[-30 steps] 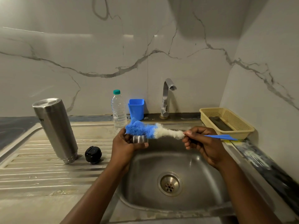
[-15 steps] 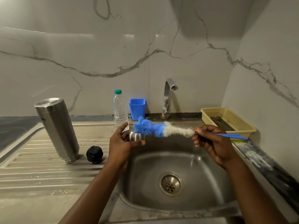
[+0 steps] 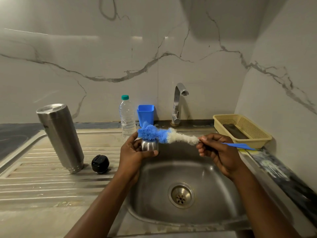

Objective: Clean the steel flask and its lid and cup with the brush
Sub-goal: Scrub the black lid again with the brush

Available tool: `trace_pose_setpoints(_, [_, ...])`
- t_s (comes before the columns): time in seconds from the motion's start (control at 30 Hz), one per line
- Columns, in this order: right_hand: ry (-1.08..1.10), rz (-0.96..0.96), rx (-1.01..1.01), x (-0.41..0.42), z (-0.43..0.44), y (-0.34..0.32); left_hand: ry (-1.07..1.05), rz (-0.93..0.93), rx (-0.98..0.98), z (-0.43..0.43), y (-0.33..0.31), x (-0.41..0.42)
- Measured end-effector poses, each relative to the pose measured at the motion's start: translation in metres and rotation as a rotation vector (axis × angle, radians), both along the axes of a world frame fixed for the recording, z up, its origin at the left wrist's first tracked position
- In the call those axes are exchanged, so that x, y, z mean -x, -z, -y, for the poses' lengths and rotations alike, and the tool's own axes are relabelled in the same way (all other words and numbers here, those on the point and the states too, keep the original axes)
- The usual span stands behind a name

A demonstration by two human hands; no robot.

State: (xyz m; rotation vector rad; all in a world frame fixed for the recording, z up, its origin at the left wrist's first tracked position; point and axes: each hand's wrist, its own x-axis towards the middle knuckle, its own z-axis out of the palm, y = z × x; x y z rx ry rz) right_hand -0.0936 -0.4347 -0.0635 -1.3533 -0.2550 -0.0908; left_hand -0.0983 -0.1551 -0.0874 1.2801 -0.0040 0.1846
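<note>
Left hand [image 3: 132, 152] grasps the small round steel cup [image 3: 149, 145]; right hand [image 3: 221, 152] grips the blue-and-white bristle brush [image 3: 164, 135], lying level, tip leftward at the cup's mouth.

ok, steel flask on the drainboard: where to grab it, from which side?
Probably mid-body of the steel flask, wrapped from the near side: it stands threaded end down, a smooth cylinder with no handle, and the black lid sits close by its base.
</note>
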Motion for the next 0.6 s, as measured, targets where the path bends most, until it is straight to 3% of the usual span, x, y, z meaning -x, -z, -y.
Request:
trace_pose_setpoints(0.2, [0.075, 0.004, -0.196, 0.001, 0.010, -0.006, -0.005, -0.135, 0.230, -0.006, -0.001, -0.006])
trace_pose_setpoints(0.4, [0.046, -0.030, -0.124, 0.002, 0.007, -0.004, 0.021, -0.266, 0.506, -0.006, -0.002, -0.011])
trace_pose_setpoints(0.5, [0.027, -0.036, -0.052, 0.001, 0.000, 0.000, 0.066, -0.285, 0.537, -0.002, -0.003, -0.009])
trace_pose_setpoints(0.6, [-0.005, -0.058, -0.102, 0.000, 0.000, -0.002, 0.056, -0.268, 0.499, -0.004, -0.004, -0.009])
